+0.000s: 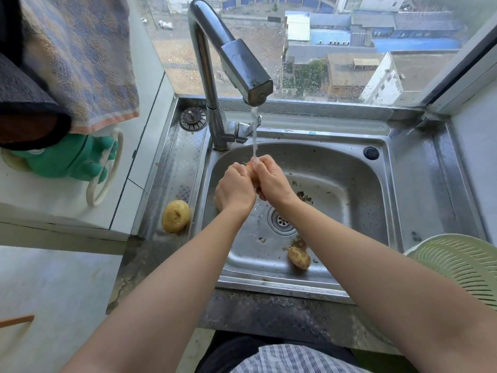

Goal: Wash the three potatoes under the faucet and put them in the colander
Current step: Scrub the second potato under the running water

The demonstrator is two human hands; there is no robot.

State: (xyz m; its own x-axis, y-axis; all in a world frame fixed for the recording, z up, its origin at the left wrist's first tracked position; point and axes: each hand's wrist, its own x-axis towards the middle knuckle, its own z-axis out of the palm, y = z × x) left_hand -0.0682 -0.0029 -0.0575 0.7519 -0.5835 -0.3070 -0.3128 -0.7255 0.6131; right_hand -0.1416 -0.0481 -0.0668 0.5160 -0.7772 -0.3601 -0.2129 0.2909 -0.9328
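Water runs from the steel faucet into the sink. Under the stream my left hand and my right hand are clasped together around one potato, of which only a small yellow patch shows between the fingers. A second potato lies in the basin near the front wall, with dirt around it. The third potato rests on the sink's left ledge. The pale green colander stands at the right edge, with nothing visible inside.
A drain sits mid-basin with scraps of dirt nearby. A sink plug lies at the back left corner. Green rubber gloves and hanging towels are on the left counter. A window runs behind the sink.
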